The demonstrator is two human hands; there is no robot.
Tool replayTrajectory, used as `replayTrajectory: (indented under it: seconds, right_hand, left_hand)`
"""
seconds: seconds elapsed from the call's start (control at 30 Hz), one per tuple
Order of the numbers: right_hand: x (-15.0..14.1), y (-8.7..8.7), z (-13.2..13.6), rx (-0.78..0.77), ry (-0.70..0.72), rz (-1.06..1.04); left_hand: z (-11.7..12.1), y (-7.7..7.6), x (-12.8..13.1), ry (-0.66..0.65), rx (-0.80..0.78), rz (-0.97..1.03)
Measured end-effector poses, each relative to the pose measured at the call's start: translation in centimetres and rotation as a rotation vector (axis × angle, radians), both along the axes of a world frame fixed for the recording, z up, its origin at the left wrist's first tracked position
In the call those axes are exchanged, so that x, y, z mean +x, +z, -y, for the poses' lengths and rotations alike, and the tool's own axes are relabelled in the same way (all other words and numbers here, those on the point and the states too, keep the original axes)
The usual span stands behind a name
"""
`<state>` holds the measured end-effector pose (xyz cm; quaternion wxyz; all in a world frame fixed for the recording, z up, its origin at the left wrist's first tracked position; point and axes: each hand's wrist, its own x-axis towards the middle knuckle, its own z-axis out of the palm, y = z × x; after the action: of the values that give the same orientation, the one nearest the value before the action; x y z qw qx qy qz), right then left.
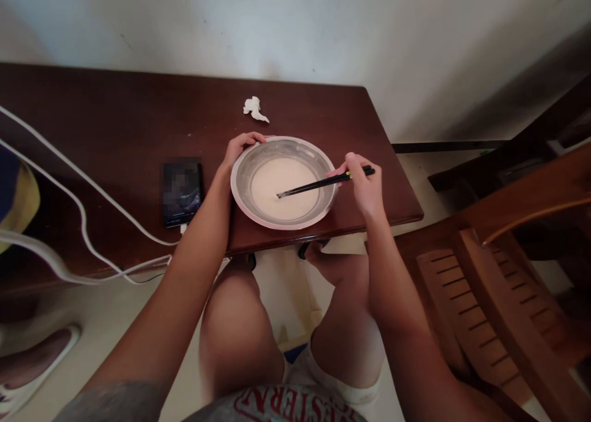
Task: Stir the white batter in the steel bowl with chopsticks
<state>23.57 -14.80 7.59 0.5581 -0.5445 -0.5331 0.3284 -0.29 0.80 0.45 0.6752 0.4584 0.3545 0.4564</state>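
Note:
A wide metal bowl (240, 199) stands at the front edge of the dark wooden table, holding a pale, creamy liquid (295, 203). My left hand (242, 147) is closed on the bowl's far left rim, with its fingers along the edge. In my right hand (364, 179) is a pair of black chopsticks (323, 183), gripped near the upper ends on the bowl's right side. Their tips slant down to the left and touch the liquid near the middle of the bowl.
Crumpled white tissue (255, 109) lies behind the bowl. A phone (181, 194), plugged into a white cable (106, 194), rests to the left on the table (92, 127). Wooden slatted furniture (462, 299) stands at the right. Part of another person's foot (37, 360) shows lower left.

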Motion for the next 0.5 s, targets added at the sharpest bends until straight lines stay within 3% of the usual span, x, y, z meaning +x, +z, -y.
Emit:
replayTrajectory:
  seconds: [0.1,0.3,0.43,0.5]
  right_hand:
    - [-0.34,0.05,0.05,-0.01,0.089,0.045]
    - [0.26,-0.1,-0.06,0.028,-0.106,-0.02]
    - [-0.25,-0.14,0.06,-0.02,0.091,0.054]
    - [-0.31,-0.16,0.05,-0.011,0.097,0.079]
  left_hand:
    - [0.03,0.02,-0.01,0.012,0.013,-0.012]
    - [0.2,0.17,0.05,0.028,-0.004,-0.038]
    - [0.31,0.29,0.12,0.039,-0.002,-0.063]
    - [0.27,0.26,0.11,0.042,0.001,-0.066]
